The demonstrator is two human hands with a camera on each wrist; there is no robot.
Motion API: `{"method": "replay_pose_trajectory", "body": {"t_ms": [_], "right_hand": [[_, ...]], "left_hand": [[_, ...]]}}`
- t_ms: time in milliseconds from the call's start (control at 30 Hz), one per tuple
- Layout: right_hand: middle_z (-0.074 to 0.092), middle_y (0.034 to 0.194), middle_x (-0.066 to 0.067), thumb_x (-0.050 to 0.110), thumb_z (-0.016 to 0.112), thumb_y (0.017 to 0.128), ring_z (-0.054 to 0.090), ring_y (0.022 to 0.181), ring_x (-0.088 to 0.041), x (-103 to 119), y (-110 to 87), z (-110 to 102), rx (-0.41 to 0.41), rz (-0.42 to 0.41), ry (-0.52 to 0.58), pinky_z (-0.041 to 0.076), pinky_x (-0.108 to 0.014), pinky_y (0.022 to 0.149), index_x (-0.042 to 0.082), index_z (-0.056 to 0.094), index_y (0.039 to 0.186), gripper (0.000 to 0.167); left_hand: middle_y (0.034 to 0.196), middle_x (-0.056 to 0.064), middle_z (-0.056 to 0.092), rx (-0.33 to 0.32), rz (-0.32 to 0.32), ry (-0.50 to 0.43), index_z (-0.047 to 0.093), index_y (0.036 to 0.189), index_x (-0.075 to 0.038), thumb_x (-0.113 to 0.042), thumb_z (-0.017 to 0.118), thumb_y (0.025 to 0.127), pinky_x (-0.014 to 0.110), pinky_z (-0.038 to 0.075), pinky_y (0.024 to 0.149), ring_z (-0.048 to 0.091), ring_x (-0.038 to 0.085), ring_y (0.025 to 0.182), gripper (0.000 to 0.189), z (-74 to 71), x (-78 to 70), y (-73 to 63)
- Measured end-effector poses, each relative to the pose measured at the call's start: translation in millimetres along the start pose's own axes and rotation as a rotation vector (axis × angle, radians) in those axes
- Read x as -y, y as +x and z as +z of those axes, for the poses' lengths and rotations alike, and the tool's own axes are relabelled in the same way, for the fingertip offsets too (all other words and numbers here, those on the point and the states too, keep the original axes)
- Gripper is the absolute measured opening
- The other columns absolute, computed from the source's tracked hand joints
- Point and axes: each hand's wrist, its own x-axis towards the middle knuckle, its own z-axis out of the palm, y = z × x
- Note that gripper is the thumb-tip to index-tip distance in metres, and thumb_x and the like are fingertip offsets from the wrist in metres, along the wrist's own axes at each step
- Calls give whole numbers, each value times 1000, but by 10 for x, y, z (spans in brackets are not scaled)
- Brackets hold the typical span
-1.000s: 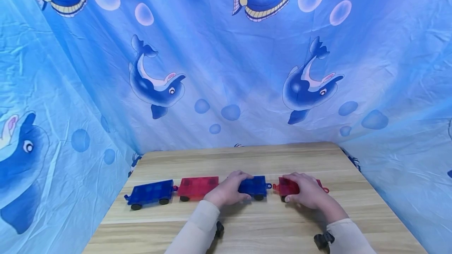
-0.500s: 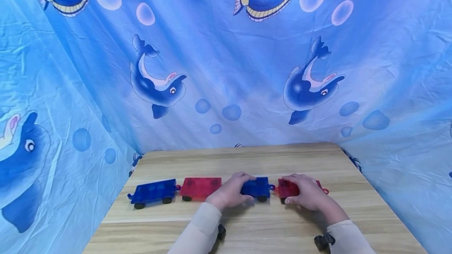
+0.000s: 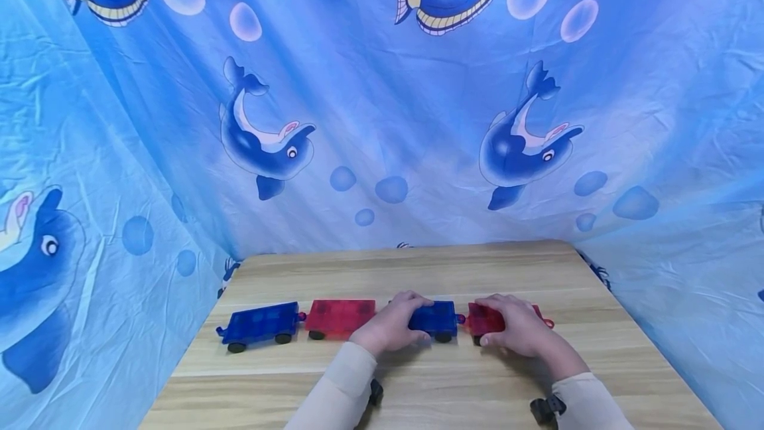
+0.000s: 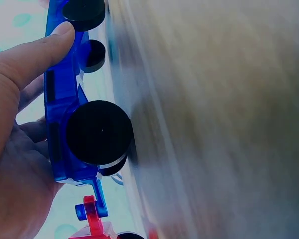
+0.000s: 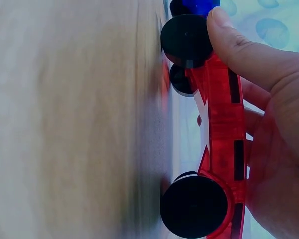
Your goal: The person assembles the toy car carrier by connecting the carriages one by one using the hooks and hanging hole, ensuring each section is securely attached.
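Note:
My left hand [image 3: 389,327] grips a translucent blue toy train car [image 3: 437,319] across its body, thumb on the near side. My right hand [image 3: 520,327] holds a red toy train car [image 3: 485,317] in the same way. The blue car's front coupling meets the red car's rear coupling [image 3: 461,319] between the hands. At the blue car's other end, the left wrist view has its blue hook [image 4: 100,199] at a red loop [image 4: 92,214]. Black wheels [image 5: 194,205] show under the red car. My palms hide parts of both cars.
Leftward in the row stand another red car [image 3: 341,317] and a blue car [image 3: 262,322], joined by a coupling. All rest on a wood-grain table [image 3: 418,267]. Blue sea-print cloth [image 3: 370,118] hangs behind and at both sides.
My left hand has moved slightly right with the blue car, and the left cars followed. The gap to the right-hand red car has closed. That red car has shifted slightly left.

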Motion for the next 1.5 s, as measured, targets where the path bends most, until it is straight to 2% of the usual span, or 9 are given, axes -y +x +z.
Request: {"method": "replay_pose_trajectory", "body": {"t_ms": [700, 1133, 1300, 1500], "right_hand": [[62, 143, -5, 45, 94, 75, 52, 134, -38, 0, -5, 15, 4, 13, 6, 33, -68, 111, 20, 61, 148, 83], [61, 144, -6, 44, 94, 75, 50, 137, -40, -5, -13, -22, 16, 8, 2, 31, -69, 111, 20, 62, 148, 83], [60, 146, -7, 45, 94, 75, 50, 138, -41, -33, -17, -30, 25, 14, -4, 31, -69, 111, 21, 61, 148, 84], [59, 148, -9, 47, 94, 75, 48, 138, -42, -68, -31, -43, 40, 31, -2, 34, -71, 109, 22, 61, 149, 84]], "left_hand": [[138, -2, 56, 21, 6, 62, 58, 149, -27, -40, 85, 89, 40, 55, 100, 51, 19, 128, 67, 10, -8, 12], [140, -2, 56, 10, 25, 87, 58, 149, -27, -40, 86, 88, 40, 53, 104, 51, 19, 131, 68, 2, -29, -14], [146, -2, 53, -4, 42, 69, 58, 150, -25, -39, 86, 88, 41, 51, 106, 48, 22, 136, 69, -45, 37, -64], [150, -1, 51, -23, 29, 47, 56, 152, -25, -41, 86, 88, 44, 48, 110, 45, 25, 140, 72, -156, 227, -179]]}}
